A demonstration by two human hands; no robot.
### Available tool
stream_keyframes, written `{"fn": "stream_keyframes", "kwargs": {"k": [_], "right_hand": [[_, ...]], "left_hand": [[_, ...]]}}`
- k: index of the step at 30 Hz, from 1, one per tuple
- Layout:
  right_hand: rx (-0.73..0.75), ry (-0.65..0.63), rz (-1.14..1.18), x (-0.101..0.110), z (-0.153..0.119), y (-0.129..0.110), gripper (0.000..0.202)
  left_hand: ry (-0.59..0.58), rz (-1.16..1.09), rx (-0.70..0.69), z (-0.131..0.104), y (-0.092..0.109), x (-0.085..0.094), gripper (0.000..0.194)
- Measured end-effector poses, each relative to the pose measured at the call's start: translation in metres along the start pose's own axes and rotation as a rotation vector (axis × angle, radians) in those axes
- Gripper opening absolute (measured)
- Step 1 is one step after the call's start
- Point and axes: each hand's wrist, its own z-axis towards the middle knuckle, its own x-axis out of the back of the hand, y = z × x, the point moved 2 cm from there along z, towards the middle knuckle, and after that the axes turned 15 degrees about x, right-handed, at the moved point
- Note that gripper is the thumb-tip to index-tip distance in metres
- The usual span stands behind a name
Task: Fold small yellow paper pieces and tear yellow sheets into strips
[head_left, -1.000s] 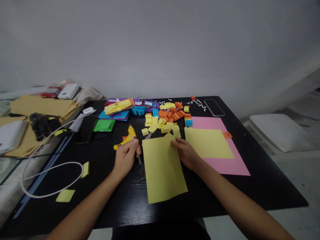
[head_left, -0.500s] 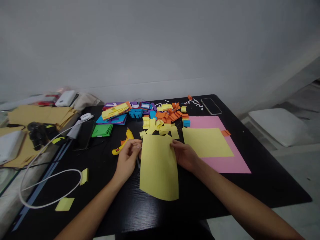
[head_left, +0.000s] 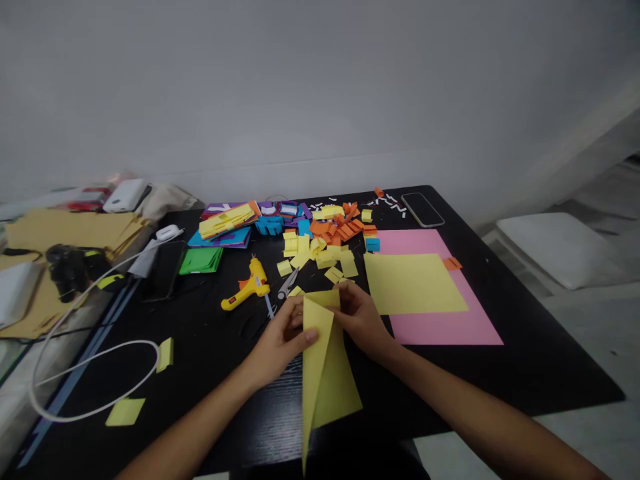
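A sheet of yellow paper hangs between both hands above the front of the black table, its left side folded over toward me. My left hand grips the folded flap, thumb on the near face and fingers behind. Near the sheet's top right, my right hand pinches the edge, its fingertips partly hidden by the paper. Just beyond the hands lie scissors, a yellow hot glue gun and a pile of small folded yellow paper pieces.
At right, another yellow sheet lies on pink paper. Behind are orange paper pieces and a phone. Green folded paper, a second phone and a looped white cable are at left.
The sheet was nearly flat and single; now its left side is folded over. My left hand moved right and nearer, uncovering the scissors and more of the glue gun.
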Motion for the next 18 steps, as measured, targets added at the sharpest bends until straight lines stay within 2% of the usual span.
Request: {"fn": "stream_keyframes", "kwargs": {"k": [5, 8, 13, 18], "right_hand": [[-0.019, -0.169, 0.034, -0.008, -0.007, -0.004, 0.040], [-0.006, -0.222, 0.050, -0.008, -0.008, -0.008, 0.035], [-0.007, -0.214, 0.145, -0.004, -0.007, -0.012, 0.028], [0.001, -0.116, 0.042, -0.004, -0.008, -0.012, 0.022]], "left_hand": [[0.165, 0.026, 0.112, -0.001, -0.002, -0.002, 0.039], [0.191, 0.030, 0.160, -0.002, 0.001, 0.001, 0.043], [0.181, 0.024, 0.210, -0.002, 0.005, 0.005, 0.048], [0.177, 0.019, 0.227, -0.005, 0.007, 0.005, 0.045]]}}
